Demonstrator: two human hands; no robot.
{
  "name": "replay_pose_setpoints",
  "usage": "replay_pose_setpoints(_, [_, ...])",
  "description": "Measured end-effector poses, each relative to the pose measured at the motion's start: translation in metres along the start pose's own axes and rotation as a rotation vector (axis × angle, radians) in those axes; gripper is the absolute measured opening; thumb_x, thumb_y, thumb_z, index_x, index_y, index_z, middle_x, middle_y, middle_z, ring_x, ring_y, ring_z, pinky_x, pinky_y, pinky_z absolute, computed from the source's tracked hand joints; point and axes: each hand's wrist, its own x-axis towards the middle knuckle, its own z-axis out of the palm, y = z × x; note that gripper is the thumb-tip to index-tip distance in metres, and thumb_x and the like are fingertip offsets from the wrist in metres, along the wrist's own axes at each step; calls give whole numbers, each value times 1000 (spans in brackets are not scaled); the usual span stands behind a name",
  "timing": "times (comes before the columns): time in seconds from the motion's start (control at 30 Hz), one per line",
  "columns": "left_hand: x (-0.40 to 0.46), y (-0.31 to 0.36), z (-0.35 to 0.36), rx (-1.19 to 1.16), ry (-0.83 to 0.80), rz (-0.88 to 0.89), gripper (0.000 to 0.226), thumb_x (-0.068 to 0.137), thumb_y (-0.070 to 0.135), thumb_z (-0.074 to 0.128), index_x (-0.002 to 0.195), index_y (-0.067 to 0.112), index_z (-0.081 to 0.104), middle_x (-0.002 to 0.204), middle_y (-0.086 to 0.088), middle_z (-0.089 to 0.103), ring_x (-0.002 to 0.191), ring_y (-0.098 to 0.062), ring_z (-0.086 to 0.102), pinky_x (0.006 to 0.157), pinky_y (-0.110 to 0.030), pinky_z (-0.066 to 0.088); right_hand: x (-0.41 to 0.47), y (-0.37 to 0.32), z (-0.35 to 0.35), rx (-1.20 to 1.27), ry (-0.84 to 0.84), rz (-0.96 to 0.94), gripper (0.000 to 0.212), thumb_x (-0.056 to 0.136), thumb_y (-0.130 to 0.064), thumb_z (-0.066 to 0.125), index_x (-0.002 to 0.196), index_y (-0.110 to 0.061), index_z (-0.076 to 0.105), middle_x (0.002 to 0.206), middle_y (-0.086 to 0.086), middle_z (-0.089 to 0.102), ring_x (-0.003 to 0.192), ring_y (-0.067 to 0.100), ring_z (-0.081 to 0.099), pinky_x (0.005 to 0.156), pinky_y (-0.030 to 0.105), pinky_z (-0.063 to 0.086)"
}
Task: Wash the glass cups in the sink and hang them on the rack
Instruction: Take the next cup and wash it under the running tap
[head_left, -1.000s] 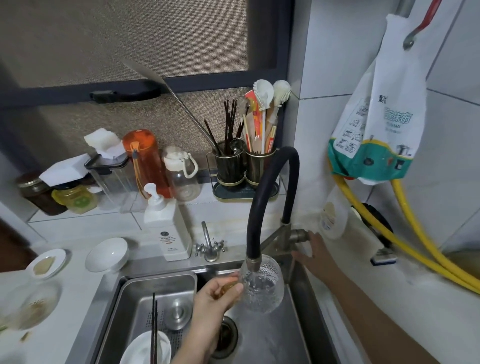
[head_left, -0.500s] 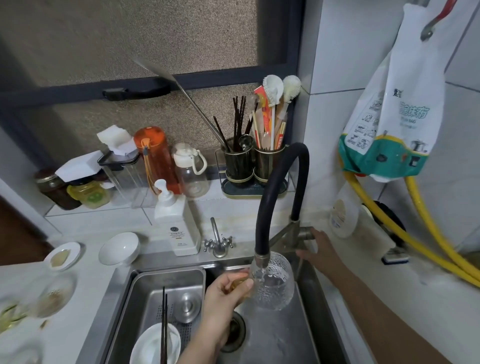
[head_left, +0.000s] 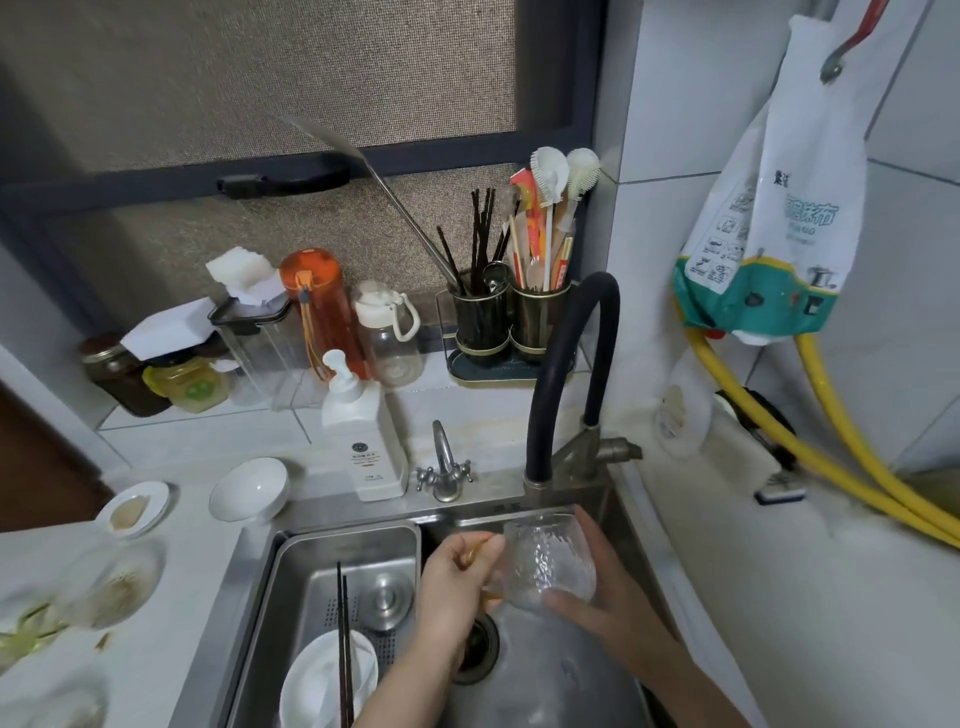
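Chopsticks (head_left: 344, 644) lie across a white bowl (head_left: 332, 675) in the steel sink (head_left: 545, 670) nearest you. Above the drain, your left hand (head_left: 452, 587) pinches the glass cup (head_left: 549, 560) by its amber handle, right hand (head_left: 605, 597) fingers wrapped round its body, under the black faucet (head_left: 566, 364). Beyond, soap bottle (head_left: 363, 441) on the bench (head_left: 171, 561), utensil holders (head_left: 511, 322) on the tiled ledge, mesh window (head_left: 260, 78) behind.

Upper left of frame: dark-framed window (head_left: 311, 171) with brown mesh screen and black latch handle (head_left: 283, 182). Upper right: white tiled wall (head_left: 701, 130), grey grout lines, meeting the window at a corner. Middle left: white tiled ledge (head_left: 208, 431) below the window. Lower left and lower right: pale countertop (head_left: 805, 597). Lighting dim, even.
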Motion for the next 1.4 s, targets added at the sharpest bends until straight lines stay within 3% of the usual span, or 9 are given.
replay_pose_setpoints(0.17, [-12, 2, -5, 160, -66, 150, 37, 88, 15, 68, 121, 22, 54, 93, -3, 69, 83, -13, 64, 84, -32, 51, -2, -3, 12, 107, 125, 67, 63, 80, -34, 74, 136, -36, 45, 136, -8, 55, 127, 10, 51, 108, 47, 41])
replay_pose_setpoints(0.33, [-30, 4, -13, 234, -174, 203, 64, 89, 27, 67, 140, 37, 30, 113, 3, 66, 96, 5, 62, 75, -2, 45, -5, -5, 27, 220, 160, 256, 46, 81, -47, 69, 124, -39, 54, 134, -4, 57, 115, 17, 59, 69, 25, 56])
replay_pose_setpoints(0.43, [-34, 5, -16, 333, -235, 279, 54, 90, 29, 65, 132, 48, 37, 126, 13, 55, 114, 3, 53, 92, -9, 45, -11, -10, 38, 279, 214, 404, 71, 73, -62, 65, 133, -27, 50, 138, -1, 49, 119, 23, 54, 60, 25, 58])
replay_pose_setpoints(0.57, [-35, 3, -20, 593, -259, 415, 39, 89, 33, 67, 121, 48, 50, 115, 7, 62, 106, -1, 57, 94, -14, 43, -17, -22, 45, 170, 251, 439, 62, 80, -67, 50, 131, -31, 52, 139, 4, 49, 119, 25, 54, 54, 22, 54])
replay_pose_setpoints(0.77, [-38, 2, -25, 253, -149, 145, 29, 90, 26, 66, 119, 29, 60, 106, -2, 68, 79, -10, 64, 60, -24, 55, -36, -23, 57, -117, 284, 289, 74, 83, -48, 66, 147, -34, 30, 144, -5, 47, 128, 13, 48, 103, 27, 41])
replay_pose_setpoints(0.97, [-49, 3, -33, 6, -199, -46, 16, 96, 30, 57, 112, 31, 57, 92, -6, 67, 59, -18, 67, 47, -26, 53, -51, -31, 85, -58, 443, 205, 70, 85, -36, 68, 145, -25, 35, 144, -4, 45, 131, 13, 44, 109, 28, 33])
replay_pose_setpoints(1.13, [-51, -1, -45, 211, -250, 21, 10, 95, 34, 58, 102, 29, 64, 60, 3, 68, 46, -12, 64, 43, -20, 49, -56, -36, 97, -47, 559, 162, 63, 87, -29, 66, 143, -23, 37, 143, -4, 46, 131, 12, 43, 103, 23, 32])
replay_pose_setpoints(1.23, [-46, 0, -54, 483, -206, 252, 25, 90, 39, 64, 106, 22, 71, 83, 14, 71, 73, 7, 63, 64, -8, 45, -64, -37, 97, 3, 560, 173, 57, 88, -33, 65, 138, -30, 38, 133, -9, 49, 120, 7, 46, 94, 19, 36])
replay_pose_setpoints(1.4, [-59, 0, -58, 588, -214, 317, 26, 88, 39, 66, 101, 17, 67, 89, 9, 69, 83, 1, 63, 61, -7, 41, -82, -35, 97, 107, 518, 161, 54, 84, -29, 70, 129, -26, 41, 133, -4, 49, 127, 14, 45, 107, 35, 40])
